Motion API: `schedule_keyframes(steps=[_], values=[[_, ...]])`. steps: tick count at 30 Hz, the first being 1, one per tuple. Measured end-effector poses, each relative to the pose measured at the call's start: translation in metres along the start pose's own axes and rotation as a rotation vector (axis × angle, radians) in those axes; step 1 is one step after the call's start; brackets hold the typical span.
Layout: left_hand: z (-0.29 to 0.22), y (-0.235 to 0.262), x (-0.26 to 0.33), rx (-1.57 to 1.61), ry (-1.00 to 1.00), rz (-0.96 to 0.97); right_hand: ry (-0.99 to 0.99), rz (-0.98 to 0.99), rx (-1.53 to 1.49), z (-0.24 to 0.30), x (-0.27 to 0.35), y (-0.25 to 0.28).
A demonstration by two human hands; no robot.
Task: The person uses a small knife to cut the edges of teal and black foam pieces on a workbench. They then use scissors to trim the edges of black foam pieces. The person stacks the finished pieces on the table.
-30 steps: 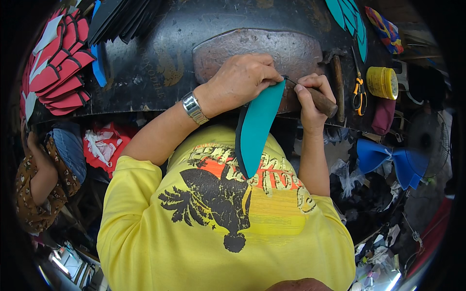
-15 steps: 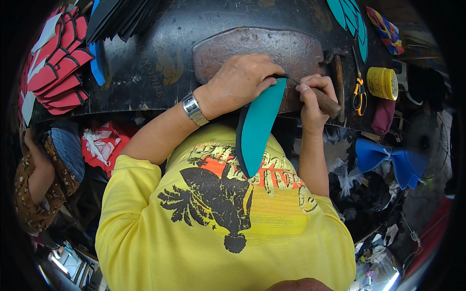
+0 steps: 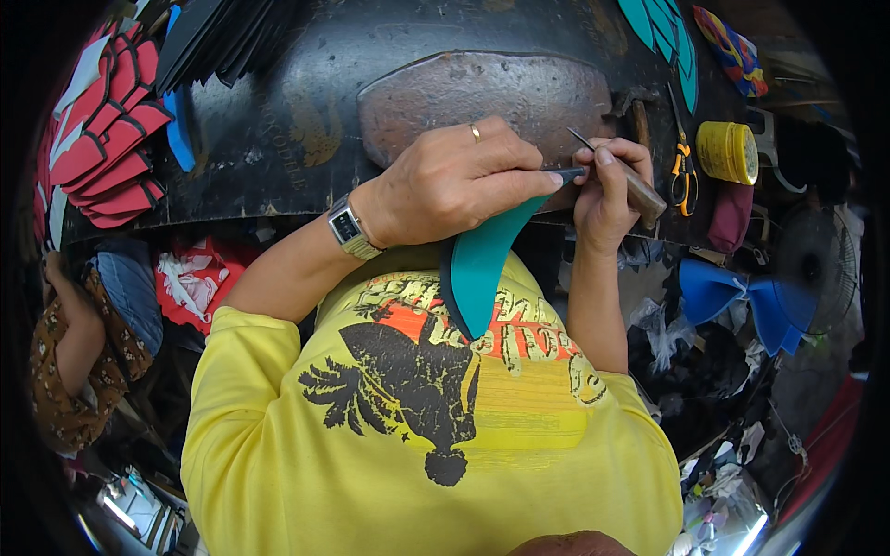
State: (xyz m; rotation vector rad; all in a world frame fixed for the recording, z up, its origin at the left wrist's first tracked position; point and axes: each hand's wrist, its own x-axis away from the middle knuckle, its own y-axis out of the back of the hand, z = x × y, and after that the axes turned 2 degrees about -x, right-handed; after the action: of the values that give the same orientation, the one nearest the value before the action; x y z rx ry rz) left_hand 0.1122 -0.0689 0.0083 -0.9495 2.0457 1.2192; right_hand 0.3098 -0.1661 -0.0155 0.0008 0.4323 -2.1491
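My left hand (image 3: 454, 176), with a ring and a wristwatch, is closed on a long, curved teal sole-shaped piece (image 3: 489, 264) with a dark backing. Its lower end hangs in front of my yellow shirt. The dark upper tip of the piece sticks out past my left fingertips and reaches my right fingers. In my right hand (image 3: 604, 204) is a wooden-handled awl (image 3: 646, 196), its thin metal point directed up and left, apart from the piece. Whether my right fingers also pinch the dark tip, I cannot tell.
A worn brown slab (image 3: 482, 97) lies on the black table beyond my hands. To the right are a hammer (image 3: 642, 125), orange-handled scissors (image 3: 684, 181) and a yellow tub (image 3: 726, 153). Red pieces (image 3: 111, 157) and black sheets (image 3: 222, 42) are stacked left. Another person's arm (image 3: 79, 338) shows at far left.
The awl's point has come away from the piece's upper end and now points up. My left hand has turned and shifted slightly down, tilting the piece's upper end to the right.
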Motion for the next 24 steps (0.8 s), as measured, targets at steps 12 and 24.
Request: schedule_keyframes(steps=[12,24], values=[[0.004,-0.005,0.006,0.014,0.048,0.050,0.006,0.053,0.068,-0.001,0.001,0.002],[0.018,-0.014,0.015,0.029,0.285,0.218,0.076,0.272,0.303,-0.002,0.002,0.007]])
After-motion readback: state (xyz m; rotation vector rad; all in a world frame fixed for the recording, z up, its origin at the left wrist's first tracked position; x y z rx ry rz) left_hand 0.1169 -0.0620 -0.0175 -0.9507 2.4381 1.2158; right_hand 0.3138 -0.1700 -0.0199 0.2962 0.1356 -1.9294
